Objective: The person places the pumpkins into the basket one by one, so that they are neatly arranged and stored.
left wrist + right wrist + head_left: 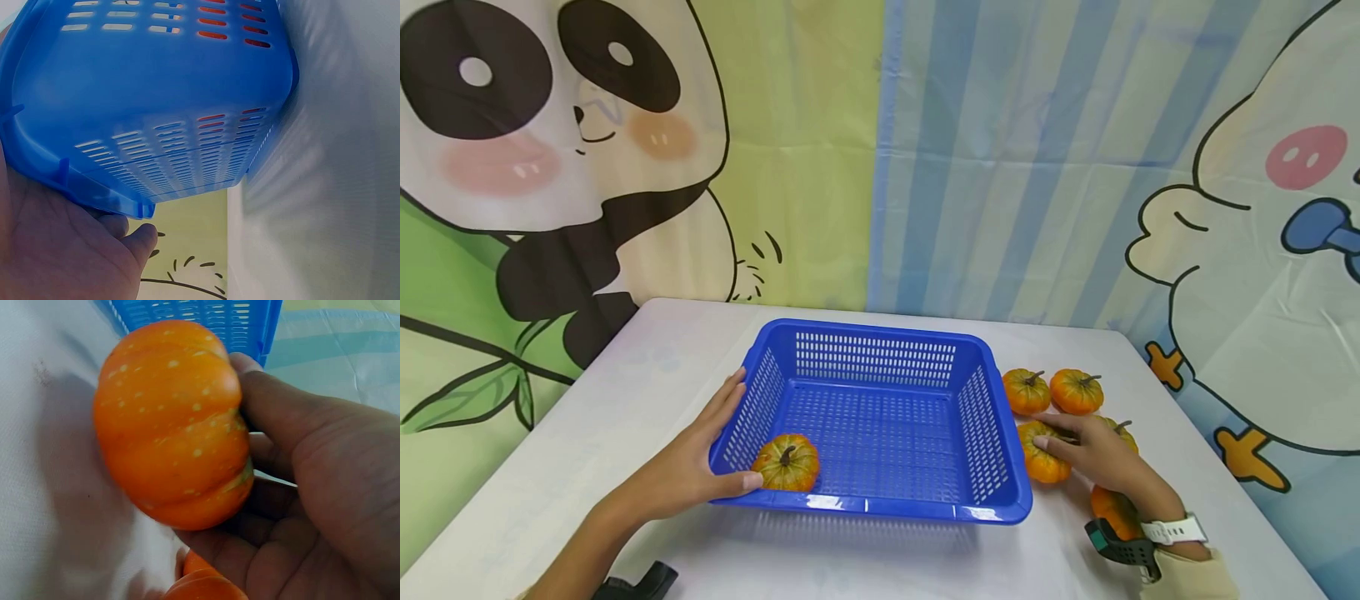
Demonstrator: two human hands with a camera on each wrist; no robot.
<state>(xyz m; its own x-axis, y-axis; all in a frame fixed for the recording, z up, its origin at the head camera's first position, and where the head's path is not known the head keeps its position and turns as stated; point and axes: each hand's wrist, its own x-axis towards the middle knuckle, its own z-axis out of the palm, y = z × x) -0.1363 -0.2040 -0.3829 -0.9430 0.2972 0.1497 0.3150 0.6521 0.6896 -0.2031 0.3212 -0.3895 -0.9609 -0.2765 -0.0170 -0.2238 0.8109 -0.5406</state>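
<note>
A blue plastic basket [880, 433] stands on the white table, with one small orange-and-green pumpkin [787, 463] inside its front left corner. At that corner my left hand [688, 454] holds the rim, thumb over the top edge; in the left wrist view the fingertips lie along the rim's outer side. To the right of the basket, my right hand [1093, 450] grips another small pumpkin [172, 428] by its top. The right wrist view shows thumb and fingers around its stem side, the stem itself hidden. Its speckled orange side faces that camera.
Two pumpkins [1077, 392] sit behind the right hand. One more [1122, 429] is partly covered by that hand, and another pumpkin [1116, 510] lies under the wrist. A black object [636, 583] shows at the front left. Printed curtains [1000, 167] hang behind the table.
</note>
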